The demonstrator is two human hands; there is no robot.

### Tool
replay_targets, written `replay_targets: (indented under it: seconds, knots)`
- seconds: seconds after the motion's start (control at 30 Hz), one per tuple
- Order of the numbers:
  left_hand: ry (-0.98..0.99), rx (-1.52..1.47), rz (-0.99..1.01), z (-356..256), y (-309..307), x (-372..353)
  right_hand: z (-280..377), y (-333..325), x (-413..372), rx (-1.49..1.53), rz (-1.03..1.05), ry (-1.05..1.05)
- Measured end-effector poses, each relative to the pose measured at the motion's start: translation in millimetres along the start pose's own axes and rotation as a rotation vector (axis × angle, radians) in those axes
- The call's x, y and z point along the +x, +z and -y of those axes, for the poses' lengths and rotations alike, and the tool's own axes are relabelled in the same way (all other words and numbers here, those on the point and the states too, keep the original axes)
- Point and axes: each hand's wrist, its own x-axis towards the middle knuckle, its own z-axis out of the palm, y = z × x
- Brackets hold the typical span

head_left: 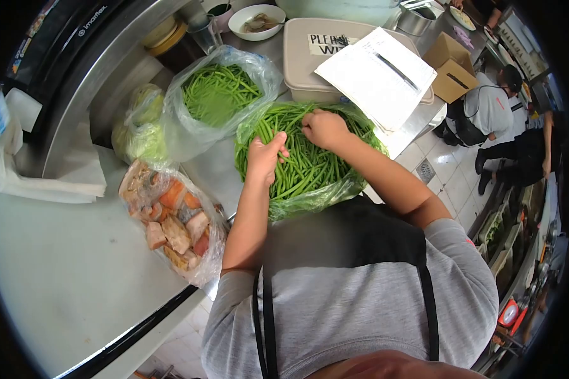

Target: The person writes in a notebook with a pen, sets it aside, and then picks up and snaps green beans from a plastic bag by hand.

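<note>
Directly in front of me, a clear plastic bag (316, 201) lies open and full of long green beans (300, 169). My left hand (267, 156) is closed around a small bunch of the beans at the left of the pile, thumb up. Over the upper part of the same pile, my right hand (324, 128) has its fingers curled and pinched on beans; the fingertips are partly hidden. A second plastic bag (269, 69) beyond my left hand holds shorter cut green beans (218, 95).
Left of me are a bag of meat chunks (177, 221) and a bagged pale green vegetable (146, 126). A lidded bin (297, 47) with papers (376, 76) and a pen stands behind the beans. A bowl (256, 23) sits farther back. Other people (487, 104) stand at right.
</note>
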Motion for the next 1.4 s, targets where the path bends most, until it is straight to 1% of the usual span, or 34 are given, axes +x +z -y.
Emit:
replay_targets:
  seconds: [0.1,0.17,0.23,0.33,0.43,0.47,0.53,0.57,0.6,0.63,0.67,0.7,0.73,0.77,0.8,0.83,0.9,0.93,0.97,1.0,1.03,1.07,1.1,1.13,1.17,1.23,1.33,1.4]
  knots:
    - [0.013,-0.064,-0.008,4.7,-2.2,2.6,0.0,14.4,-0.8,-0.100,-0.013,-0.021]
    - [0.040,-0.092,-0.027,6.5,-2.2,2.2,-0.9,17.2,-2.5,0.179,-0.098,-0.075]
    - [0.068,-0.112,-0.020,7.2,2.8,1.1,10.4,-4.8,-6.8,0.490,-0.170,-0.104]
    - [0.118,-0.110,0.059,10.7,14.7,-0.5,21.7,-23.8,-8.5,0.956,-0.078,-0.053]
    - [0.174,-0.076,0.160,8.2,25.3,-2.2,21.8,-29.3,-8.9,1.047,-0.055,-0.056]
    - [0.187,-0.017,0.178,7.5,22.7,-0.2,23.8,-32.6,-8.8,0.996,-0.063,-0.065]
    - [0.137,0.115,0.141,0.9,16.4,-5.0,23.0,-44.0,-12.3,0.875,-0.124,-0.038]
    - [0.114,0.119,0.114,-0.6,15.2,-9.6,21.8,-41.7,-12.8,0.862,-0.194,-0.115]
    - [0.102,0.062,0.148,-3.2,16.4,-14.4,19.0,-44.1,-14.7,0.982,-0.135,-0.123]
    - [0.111,0.085,0.147,-1.2,16.0,-14.2,12.5,-43.2,-14.3,1.049,-0.101,-0.213]
    - [0.076,0.157,0.172,3.1,6.7,-6.9,12.2,-40.5,-12.8,1.092,-0.063,-0.190]
    - [0.072,0.161,0.184,-0.8,8.0,-5.6,11.9,-40.8,-14.2,1.067,-0.172,-0.264]
    - [0.046,0.121,0.187,2.7,5.8,-0.1,8.6,-38.5,-12.1,0.882,-0.292,-0.300]
    - [-0.056,0.081,0.200,-3.9,9.9,-3.3,8.2,-33.3,-12.5,0.740,-0.457,-0.300]
    - [-0.083,0.005,0.267,-1.4,8.9,-5.5,12.0,-29.3,-18.6,0.589,-0.591,-0.329]
    - [-0.094,0.023,0.272,-0.9,16.0,-4.4,12.9,-29.7,-25.5,0.467,-0.610,-0.316]
    - [-0.109,0.047,0.231,3.4,19.4,-6.4,5.7,-25.7,-29.5,0.224,-0.582,-0.324]
    - [-0.123,0.035,0.206,5.1,20.6,-6.0,3.3,-22.4,-30.2,0.157,-0.522,-0.264]
    - [-0.160,0.006,0.243,1.5,21.7,-9.0,-1.0,-17.4,-30.0,0.095,-0.453,-0.218]
    - [-0.177,0.030,0.222,-1.7,25.2,-12.7,-3.8,-13.6,-31.1,0.111,-0.478,-0.103]
    - [-0.136,0.065,0.230,-3.3,28.7,-16.2,-10.9,-9.4,-30.6,0.165,-0.291,0.024]
    - [-0.115,0.010,0.235,-3.2,29.4,-16.4,-13.8,-14.6,-33.0,0.228,-0.157,0.106]
    - [-0.099,-0.050,0.203,-5.7,31.8,-18.1,-17.2,-8.4,-32.1,0.357,-0.151,0.095]
    - [-0.092,-0.107,0.163,-6.3,30.0,-16.5,-24.2,1.7,-30.0,0.425,-0.202,-0.076]
    - [-0.075,-0.165,0.150,-6.0,27.2,-13.9,-20.8,-4.6,-33.0,0.875,-0.007,-0.052]
    - [-0.024,-0.229,0.129,-7.5,22.8,-14.6,-9.4,-17.8,-41.1,1.135,0.200,0.066]
    - [0.005,-0.339,0.118,-5.1,17.4,-9.6,3.0,-23.8,-44.5,0.944,0.228,-0.142]
    - [0.046,-0.354,0.100,-7.8,17.7,-10.4,11.4,-26.5,-40.6,0.726,0.094,-0.152]
